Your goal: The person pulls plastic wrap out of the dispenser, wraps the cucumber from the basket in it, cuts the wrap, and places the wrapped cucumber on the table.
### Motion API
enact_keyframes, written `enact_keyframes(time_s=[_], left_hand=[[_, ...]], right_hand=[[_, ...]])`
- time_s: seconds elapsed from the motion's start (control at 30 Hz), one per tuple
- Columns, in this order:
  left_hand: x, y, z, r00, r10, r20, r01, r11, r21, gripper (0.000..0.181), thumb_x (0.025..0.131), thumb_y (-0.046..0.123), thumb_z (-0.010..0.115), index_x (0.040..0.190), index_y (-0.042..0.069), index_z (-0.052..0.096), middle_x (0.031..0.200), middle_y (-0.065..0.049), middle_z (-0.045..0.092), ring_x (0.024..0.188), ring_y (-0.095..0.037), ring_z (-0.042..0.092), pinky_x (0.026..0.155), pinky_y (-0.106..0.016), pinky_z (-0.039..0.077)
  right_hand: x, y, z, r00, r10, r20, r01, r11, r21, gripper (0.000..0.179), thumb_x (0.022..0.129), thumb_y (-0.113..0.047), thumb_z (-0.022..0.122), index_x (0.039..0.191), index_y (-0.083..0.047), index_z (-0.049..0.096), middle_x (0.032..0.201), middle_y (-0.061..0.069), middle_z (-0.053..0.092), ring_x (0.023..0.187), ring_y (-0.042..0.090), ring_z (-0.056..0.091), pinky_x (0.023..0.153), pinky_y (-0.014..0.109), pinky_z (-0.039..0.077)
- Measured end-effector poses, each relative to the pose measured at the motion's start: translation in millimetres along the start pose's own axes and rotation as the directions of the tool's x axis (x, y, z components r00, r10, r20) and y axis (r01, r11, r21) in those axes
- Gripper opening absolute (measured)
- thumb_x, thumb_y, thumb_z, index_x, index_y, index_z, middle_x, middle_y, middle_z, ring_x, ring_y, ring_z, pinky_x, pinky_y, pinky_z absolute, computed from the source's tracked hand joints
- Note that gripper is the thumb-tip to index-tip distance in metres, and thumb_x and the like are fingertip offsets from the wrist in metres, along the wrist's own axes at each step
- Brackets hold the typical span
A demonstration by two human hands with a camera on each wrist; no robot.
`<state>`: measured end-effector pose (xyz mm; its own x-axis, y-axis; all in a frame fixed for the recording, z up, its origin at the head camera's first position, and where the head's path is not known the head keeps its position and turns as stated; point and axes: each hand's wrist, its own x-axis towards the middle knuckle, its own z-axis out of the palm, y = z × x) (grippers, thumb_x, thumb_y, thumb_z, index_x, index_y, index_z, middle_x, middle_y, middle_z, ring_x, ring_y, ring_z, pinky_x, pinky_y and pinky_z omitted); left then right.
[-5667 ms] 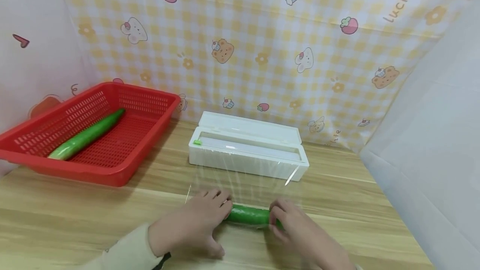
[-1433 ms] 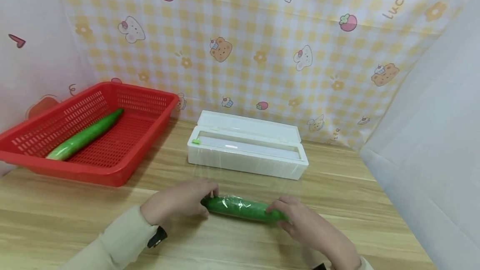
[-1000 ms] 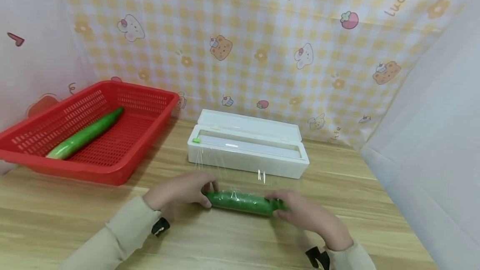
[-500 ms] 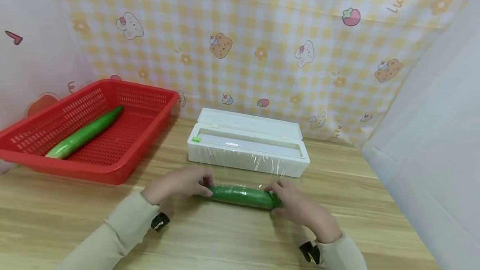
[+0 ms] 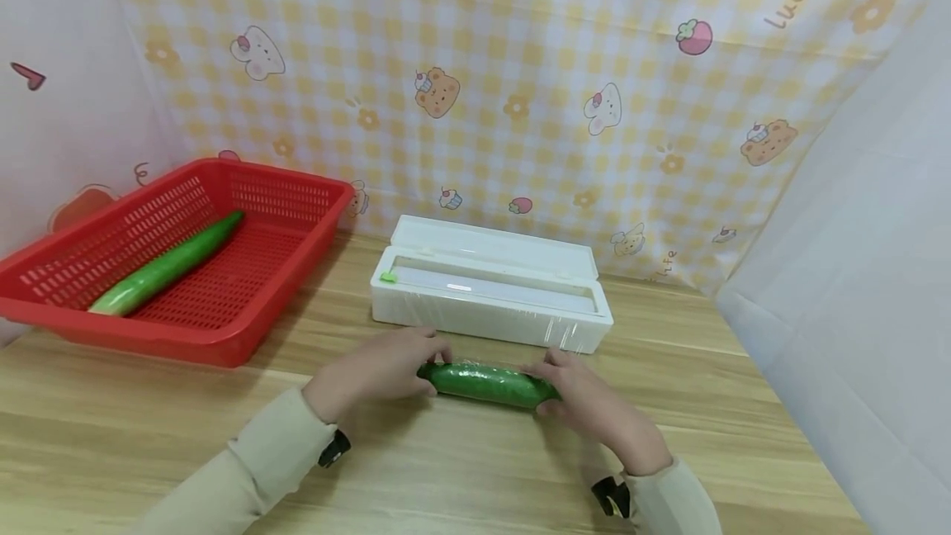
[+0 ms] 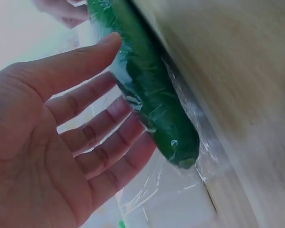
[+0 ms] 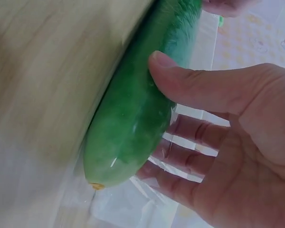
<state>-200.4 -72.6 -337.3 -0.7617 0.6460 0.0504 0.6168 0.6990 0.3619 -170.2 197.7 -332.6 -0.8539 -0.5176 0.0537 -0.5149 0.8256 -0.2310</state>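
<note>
A green cucumber lies crosswise on the table, with clear plastic wrap around it. My left hand holds its left end; in the left wrist view the thumb lies against the near side and the fingers reach behind. At the other end my right hand grips it the same way, thumb on the cucumber and fingers behind. Film also shows beyond both ends. Just behind the cucumber stands a white cling film box, lid raised, a green slider at its left. Clear film runs down its front.
A red perforated basket stands at the left with a second cucumber inside. Behind the wooden table hangs a yellow checked cloth; a white cloth closes off the right.
Both hands have rolled the cucumber away from me, closer to the box, and the film stretch between has shortened. Over the last half second my left hand has shifted slightly right.
</note>
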Motion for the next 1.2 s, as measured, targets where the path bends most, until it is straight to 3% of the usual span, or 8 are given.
enact_keyframes(time_s=[0.17, 0.33, 0.5, 0.7, 0.97, 1.2], left_hand=[[2.1, 2.5, 4.8, 1.0, -0.006, -0.023, 0.008, 0.995, 0.101, 0.041, 0.07, 0.023, 0.081, 0.104, 0.016, 0.06, 0.096, 0.001, 0.058, 0.088, -0.015, 0.057, 0.077, -0.034, 0.048], [3.1, 0.5, 8.5, 0.999, 0.009, -0.043, -0.003, 0.988, 0.152, 0.042, 0.068, 0.022, 0.083, 0.1, 0.015, 0.058, 0.09, 0.001, 0.056, 0.082, -0.016, 0.056, 0.071, -0.032, 0.047], [3.7, -2.8, 10.1, 0.999, 0.004, -0.052, 0.003, 0.99, 0.138, 0.039, 0.068, 0.023, 0.082, 0.099, 0.015, 0.059, 0.088, 0.002, 0.056, 0.08, -0.015, 0.055, 0.071, -0.032, 0.046], [3.4, -5.5, 8.5, 0.998, -0.015, -0.063, 0.02, 0.996, 0.084, 0.04, 0.069, 0.024, 0.082, 0.1, 0.013, 0.059, 0.09, 0.001, 0.061, 0.077, -0.012, 0.053, 0.07, -0.031, 0.046], [3.5, -4.8, 5.3, 0.995, -0.073, -0.066, 0.075, 0.997, 0.024, 0.03, 0.076, 0.021, 0.076, 0.097, 0.012, 0.057, 0.085, 0.004, 0.058, 0.074, -0.012, 0.049, 0.068, -0.031, 0.045], [6.0, -5.5, 5.1, 0.992, -0.107, -0.069, 0.108, 0.994, 0.018, 0.025, 0.082, 0.022, 0.071, 0.101, 0.009, 0.06, 0.087, 0.002, 0.056, 0.075, -0.012, 0.048, 0.07, -0.031, 0.045]], right_hand=[[1.4, 4.3, 2.1, 0.999, -0.006, -0.032, 0.008, 0.998, 0.063, 0.048, 0.073, -0.005, 0.074, 0.115, -0.002, 0.052, 0.1, 0.009, 0.059, 0.096, 0.024, 0.056, 0.085, 0.043, 0.048], [1.8, 8.0, 3.8, 0.996, -0.054, -0.065, 0.055, 0.998, 0.017, 0.035, 0.074, -0.004, 0.073, 0.103, -0.005, 0.054, 0.094, 0.005, 0.06, 0.091, 0.021, 0.058, 0.081, 0.039, 0.049], [1.6, 8.1, 3.8, 0.997, -0.053, -0.055, 0.054, 0.999, 0.008, 0.034, 0.074, -0.007, 0.074, 0.102, -0.006, 0.055, 0.095, 0.004, 0.059, 0.091, 0.02, 0.057, 0.081, 0.038, 0.049], [1.0, 7.0, 2.7, 1.0, -0.002, -0.013, 0.003, 0.999, 0.043, 0.044, 0.071, -0.011, 0.078, 0.107, -0.007, 0.053, 0.103, 0.007, 0.056, 0.098, 0.02, 0.054, 0.085, 0.041, 0.048], [1.5, 8.2, 5.4, 0.995, 0.096, -0.038, -0.093, 0.994, 0.061, 0.049, 0.068, -0.006, 0.079, 0.111, -0.013, 0.056, 0.102, 0.007, 0.049, 0.095, 0.021, 0.048, 0.082, 0.041, 0.046], [3.8, 21.1, 5.9, 0.998, 0.053, -0.026, -0.052, 0.997, 0.058, 0.054, 0.072, -0.011, 0.076, 0.123, -0.01, 0.057, 0.104, 0.009, 0.053, 0.094, 0.022, 0.052, 0.082, 0.043, 0.048]])
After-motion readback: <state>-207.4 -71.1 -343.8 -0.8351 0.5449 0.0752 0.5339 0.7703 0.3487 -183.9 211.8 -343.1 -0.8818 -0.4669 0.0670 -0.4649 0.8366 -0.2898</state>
